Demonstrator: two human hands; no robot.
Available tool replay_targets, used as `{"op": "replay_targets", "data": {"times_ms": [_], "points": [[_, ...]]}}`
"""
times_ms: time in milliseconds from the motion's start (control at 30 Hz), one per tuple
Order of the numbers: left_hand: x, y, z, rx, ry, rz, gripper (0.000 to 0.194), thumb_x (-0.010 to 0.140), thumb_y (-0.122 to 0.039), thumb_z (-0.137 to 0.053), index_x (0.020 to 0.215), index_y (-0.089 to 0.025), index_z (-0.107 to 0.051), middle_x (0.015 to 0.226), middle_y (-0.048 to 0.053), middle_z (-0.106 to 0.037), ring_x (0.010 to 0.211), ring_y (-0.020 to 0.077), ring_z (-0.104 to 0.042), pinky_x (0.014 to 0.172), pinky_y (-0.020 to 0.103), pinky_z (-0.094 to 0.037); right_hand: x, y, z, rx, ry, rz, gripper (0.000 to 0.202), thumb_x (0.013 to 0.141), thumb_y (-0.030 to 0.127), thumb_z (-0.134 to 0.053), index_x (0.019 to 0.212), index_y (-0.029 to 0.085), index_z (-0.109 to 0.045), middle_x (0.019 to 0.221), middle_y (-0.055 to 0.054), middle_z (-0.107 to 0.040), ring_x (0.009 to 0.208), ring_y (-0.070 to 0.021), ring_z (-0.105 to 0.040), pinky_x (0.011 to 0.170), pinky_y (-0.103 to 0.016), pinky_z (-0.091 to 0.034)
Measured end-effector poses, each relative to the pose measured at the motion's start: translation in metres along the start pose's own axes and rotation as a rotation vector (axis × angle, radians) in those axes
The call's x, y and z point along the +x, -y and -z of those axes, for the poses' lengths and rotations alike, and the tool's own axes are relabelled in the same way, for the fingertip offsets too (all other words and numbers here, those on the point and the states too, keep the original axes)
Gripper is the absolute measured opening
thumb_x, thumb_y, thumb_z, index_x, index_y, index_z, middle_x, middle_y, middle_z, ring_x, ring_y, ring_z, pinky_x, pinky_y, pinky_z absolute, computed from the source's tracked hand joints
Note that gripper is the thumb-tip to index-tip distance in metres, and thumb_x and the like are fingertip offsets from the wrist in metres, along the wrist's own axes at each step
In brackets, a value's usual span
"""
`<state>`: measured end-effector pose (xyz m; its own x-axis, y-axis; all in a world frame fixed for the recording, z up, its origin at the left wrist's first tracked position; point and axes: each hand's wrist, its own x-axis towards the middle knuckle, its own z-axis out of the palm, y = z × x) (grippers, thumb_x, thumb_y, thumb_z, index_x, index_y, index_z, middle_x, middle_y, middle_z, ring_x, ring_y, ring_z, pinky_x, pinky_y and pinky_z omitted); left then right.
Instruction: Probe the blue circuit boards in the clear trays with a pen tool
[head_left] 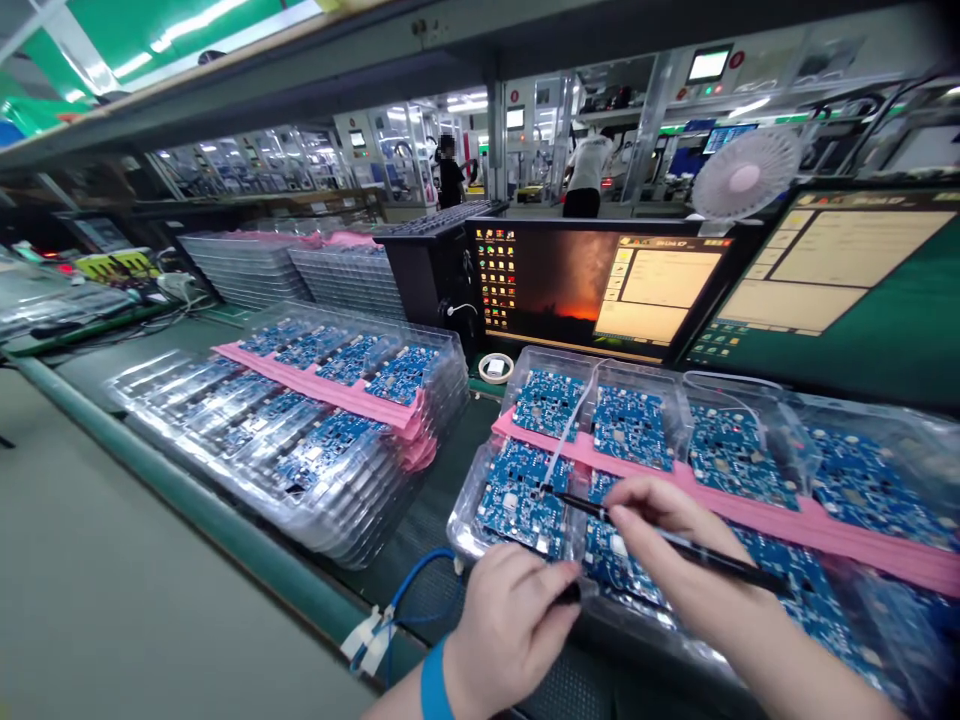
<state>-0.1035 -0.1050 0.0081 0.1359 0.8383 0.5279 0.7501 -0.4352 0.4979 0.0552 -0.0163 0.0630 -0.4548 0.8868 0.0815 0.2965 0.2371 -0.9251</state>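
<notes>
My right hand (675, 540) grips a slim black pen-like tool (585, 505), its fingers closed around the shaft. The tool's tip is at a blue circuit board (517, 500) in the near left pocket of a clear plastic tray (469, 505). A thin white cable (574, 420) runs from beside that tip toward the tray's back edge. At the tray's front edge is my left hand (514, 625), wearing a blue wristband (435, 680). Its fingers are curled around a small black object (568, 593), mostly hidden. A pink strip (622, 465) lies across the tray between two rows of boards.
A stack of clear trays (330, 520) with boards and pink strips stands left, with more trays (240, 270) behind. Two monitors (600, 290), a small fan (746, 175) and a tape roll (496, 368) are at the back. A blue cable (420, 565) lies near the front edge.
</notes>
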Motion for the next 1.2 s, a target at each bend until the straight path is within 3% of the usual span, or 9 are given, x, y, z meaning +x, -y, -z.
{"op": "replay_targets", "data": {"times_ms": [100, 167, 300, 400, 567, 733, 933, 1200], "points": [[-0.001, 0.000, 0.001, 0.055, -0.107, 0.182, 0.024, 0.079, -0.020, -0.045, 0.103, -0.021, -0.047, 0.085, 0.006, -0.058, 0.078, 0.0179, -0.055, 0.070, 0.031, -0.044, -0.024, -0.008, 0.014, 0.126, -0.072, -0.135, 0.022, 0.074, 0.039, -0.056, 0.084, 0.020, -0.058, 0.082, -0.002, -0.055, 0.073, -0.0161, -0.051, 0.062, -0.020, -0.041], [-0.001, -0.001, -0.001, 0.072, -0.141, 0.257, 0.023, 0.078, -0.020, -0.046, 0.101, -0.020, -0.046, 0.088, 0.006, -0.058, 0.081, 0.0177, -0.056, 0.071, 0.030, -0.044, -0.036, -0.018, 0.017, 0.295, -0.043, -0.216, 0.028, 0.074, 0.043, -0.058, 0.087, 0.019, -0.059, 0.080, -0.005, -0.055, 0.071, -0.0171, -0.051, 0.061, -0.022, -0.042], [0.001, -0.004, -0.007, 0.088, -0.130, 0.272, 0.017, 0.078, -0.020, -0.046, 0.095, -0.020, -0.047, 0.085, 0.004, -0.058, 0.077, 0.0164, -0.056, 0.069, 0.028, -0.044, -0.050, -0.026, 0.013, 0.633, -0.016, -0.290, 0.035, 0.076, 0.050, -0.054, 0.077, 0.016, -0.060, 0.056, -0.002, -0.048, 0.052, -0.0127, -0.043, 0.050, -0.020, -0.035], [0.004, -0.006, -0.010, 0.084, -0.118, 0.231, 0.015, 0.078, -0.020, -0.046, 0.093, -0.020, -0.047, 0.084, 0.003, -0.058, 0.076, 0.0159, -0.056, 0.069, 0.028, -0.044, -0.052, -0.025, 0.011, 0.754, -0.080, -0.324, 0.033, 0.075, 0.049, -0.057, 0.074, 0.015, -0.060, 0.055, -0.001, -0.047, 0.052, -0.0111, -0.041, 0.050, -0.019, -0.031], [0.011, -0.013, -0.008, 0.066, -0.081, 0.113, 0.015, 0.077, -0.017, -0.045, 0.092, -0.019, -0.047, 0.080, 0.004, -0.057, 0.073, 0.0161, -0.055, 0.066, 0.029, -0.044, -0.053, -0.032, 0.010, 0.661, 0.026, -0.270, 0.034, 0.080, 0.047, -0.052, 0.077, 0.014, -0.060, 0.055, -0.002, -0.049, 0.052, -0.0109, -0.043, 0.051, -0.019, -0.032], [0.014, -0.014, -0.007, 0.032, 0.065, -0.046, 0.019, 0.076, -0.017, -0.046, 0.094, -0.019, -0.049, 0.074, 0.004, -0.055, 0.068, 0.0164, -0.052, 0.063, 0.031, -0.044, -0.058, -0.036, 0.009, 0.542, 0.091, -0.217, 0.037, 0.081, 0.049, -0.050, 0.077, 0.014, -0.059, 0.056, -0.002, -0.051, 0.052, -0.0122, -0.045, 0.052, -0.021, -0.034], [0.010, -0.011, -0.006, 0.015, -0.067, 0.072, 0.023, 0.075, -0.014, -0.050, 0.097, -0.020, -0.046, 0.084, 0.005, -0.056, 0.078, 0.0163, -0.053, 0.069, 0.029, -0.044, -0.061, -0.038, 0.020, 0.627, -0.041, -0.238, 0.038, 0.079, 0.050, -0.050, 0.070, 0.014, -0.058, 0.053, -0.002, -0.047, 0.050, -0.0122, -0.042, 0.049, -0.020, -0.032], [0.012, -0.022, -0.005, -0.082, -0.007, -0.032, 0.021, 0.074, -0.014, -0.049, 0.094, -0.019, -0.047, 0.075, 0.004, -0.054, 0.071, 0.0153, -0.052, 0.066, 0.028, -0.044, -0.063, -0.036, 0.019, 0.456, 0.010, -0.210, 0.041, 0.080, 0.053, -0.045, 0.068, 0.016, -0.058, 0.053, -0.001, -0.045, 0.052, -0.0125, -0.041, 0.050, -0.020, -0.032]]}}
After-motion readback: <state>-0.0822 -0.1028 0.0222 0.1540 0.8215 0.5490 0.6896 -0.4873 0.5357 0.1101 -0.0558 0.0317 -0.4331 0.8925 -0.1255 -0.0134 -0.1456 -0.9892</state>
